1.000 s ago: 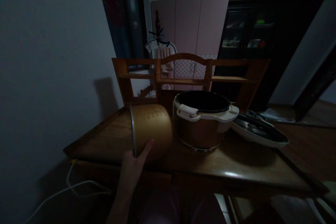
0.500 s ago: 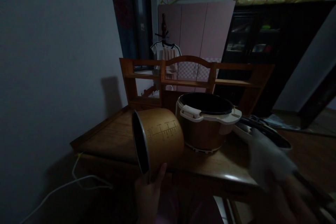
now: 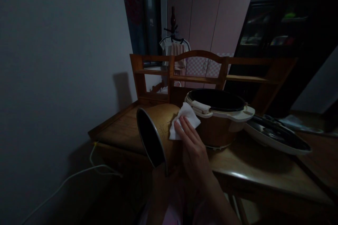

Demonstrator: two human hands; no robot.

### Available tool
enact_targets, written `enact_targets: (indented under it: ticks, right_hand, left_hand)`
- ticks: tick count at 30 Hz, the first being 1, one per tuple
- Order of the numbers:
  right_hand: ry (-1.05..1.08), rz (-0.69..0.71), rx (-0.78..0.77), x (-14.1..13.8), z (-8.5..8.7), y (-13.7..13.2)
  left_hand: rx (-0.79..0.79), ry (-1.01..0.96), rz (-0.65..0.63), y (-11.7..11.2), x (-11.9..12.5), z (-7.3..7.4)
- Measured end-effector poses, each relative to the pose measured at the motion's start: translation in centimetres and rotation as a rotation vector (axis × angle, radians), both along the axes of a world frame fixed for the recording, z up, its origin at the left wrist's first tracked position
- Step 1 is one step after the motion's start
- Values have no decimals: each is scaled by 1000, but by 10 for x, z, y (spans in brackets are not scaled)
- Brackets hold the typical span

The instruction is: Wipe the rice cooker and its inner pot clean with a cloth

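Observation:
A gold rice cooker inner pot [image 3: 173, 154] with a dark inside is tilted on its side, its mouth facing left toward me. My left hand [image 3: 161, 179] grips its lower rim; the fingers are partly hidden in shadow. My right hand [image 3: 191, 140] presses a white cloth [image 3: 186, 110] flat against the pot's outer wall, over part of the printed level marks. Behind it on the desk stands the rice cooker body [image 3: 220, 130], open at the top, with a white rim and a latch handle.
The cooker's lid [image 3: 274, 135] lies on the wooden desk [image 3: 245, 161] at the right. A wooden shelf rack [image 3: 196, 79] runs along the desk's back. To the left is a wall, with a white cable [image 3: 71, 179] hanging below the desk edge.
My right hand has swung in from the far right with the cloth and now touches the pot with it. The pot has turned slightly, and the view has shifted.

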State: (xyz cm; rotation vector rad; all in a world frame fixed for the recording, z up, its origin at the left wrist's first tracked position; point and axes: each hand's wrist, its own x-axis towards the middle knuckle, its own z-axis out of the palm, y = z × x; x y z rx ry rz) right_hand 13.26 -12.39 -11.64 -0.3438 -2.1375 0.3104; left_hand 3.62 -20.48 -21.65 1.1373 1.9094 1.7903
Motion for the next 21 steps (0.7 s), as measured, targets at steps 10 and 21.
enact_targets:
  ticks: [10, 21]
  right_hand:
    - [48, -55, -51, 18, -8, 5]
    - [59, -41, -61, 21, -20, 2]
  left_hand:
    - [24, 85, -35, -2, 11, 8]
    - [23, 3, 12, -1, 9, -6]
